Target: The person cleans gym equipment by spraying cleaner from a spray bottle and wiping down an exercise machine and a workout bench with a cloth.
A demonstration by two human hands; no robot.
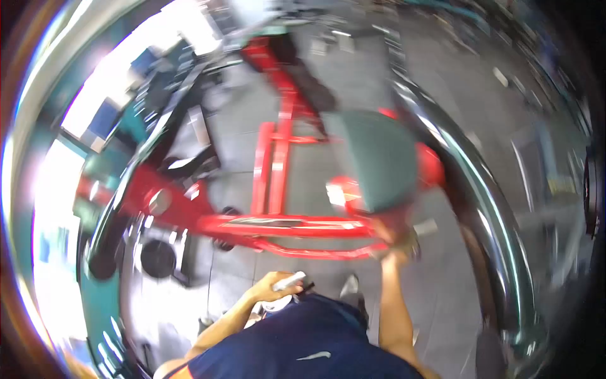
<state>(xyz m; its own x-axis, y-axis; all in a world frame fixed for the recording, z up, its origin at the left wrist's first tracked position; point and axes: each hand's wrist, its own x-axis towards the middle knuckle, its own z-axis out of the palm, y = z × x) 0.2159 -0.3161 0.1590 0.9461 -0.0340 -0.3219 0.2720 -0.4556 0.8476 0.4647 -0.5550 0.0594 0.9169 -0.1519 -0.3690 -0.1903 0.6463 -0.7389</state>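
Observation:
My left hand [273, 288] is in front of my dark blue shirt, its fingers closed round a small white object [289, 282] with a dark part beside it; the kind is not clear. Just below it hangs a white loop [276, 304]. My right hand [395, 256] reaches forward to the red-framed gym machine [297, 226], at the right end of its crossbar and below the dark green pad [383, 161]. Motion blur smears the right fingers, so whether they grip the frame or only touch it does not show.
Long shiny dark rails curve along the right [486, 183] and left [142, 155] of the machine. A round black weight plate [158, 259] is at the lower left. Grey floor tiles [240, 189] show beneath. My shoe [351, 285] stands near the crossbar. More equipment fills the background.

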